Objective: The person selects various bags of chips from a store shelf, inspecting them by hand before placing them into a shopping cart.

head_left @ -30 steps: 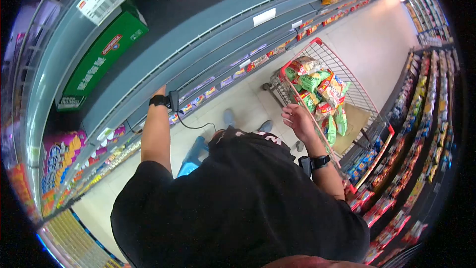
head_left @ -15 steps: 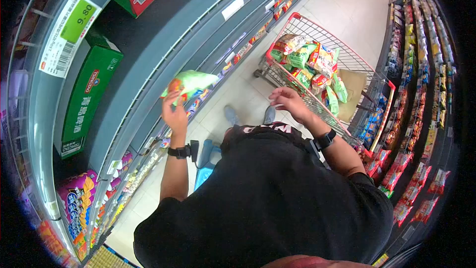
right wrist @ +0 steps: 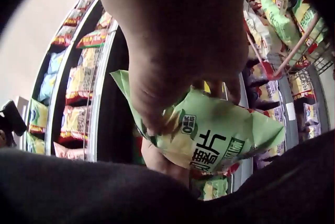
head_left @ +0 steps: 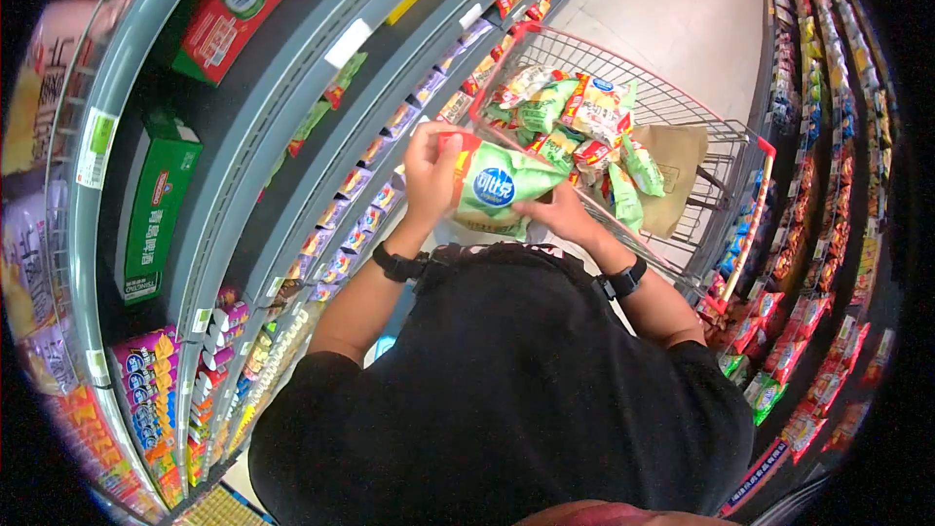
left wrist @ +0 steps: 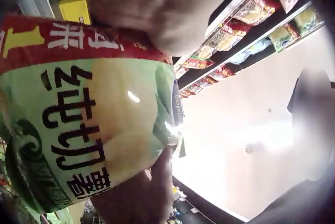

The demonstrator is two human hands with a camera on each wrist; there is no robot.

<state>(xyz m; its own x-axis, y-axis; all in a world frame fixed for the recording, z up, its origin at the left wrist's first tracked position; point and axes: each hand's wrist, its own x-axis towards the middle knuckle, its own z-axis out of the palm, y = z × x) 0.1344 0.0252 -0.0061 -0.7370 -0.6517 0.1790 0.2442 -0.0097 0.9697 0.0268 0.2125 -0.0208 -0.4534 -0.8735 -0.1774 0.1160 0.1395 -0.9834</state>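
In the head view, we see the left hand (head_left: pixel 429 173) gripping the red end of a green chip bag (head_left: pixel 499 187), the right hand (head_left: pixel 573 218) pinching its opposite side, near the cart (head_left: pixel 768 149). In the left wrist view, we judge its puffed, glossy film light, soft, slippery, the chips fragile. In the right wrist view, shadowed, the thumb seems to pinch an edge; we'd favour the ends.

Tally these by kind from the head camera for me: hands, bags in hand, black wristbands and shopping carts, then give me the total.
Hands: 2
Bag in hand: 1
Black wristbands: 2
Shopping cart: 1
Total: 6
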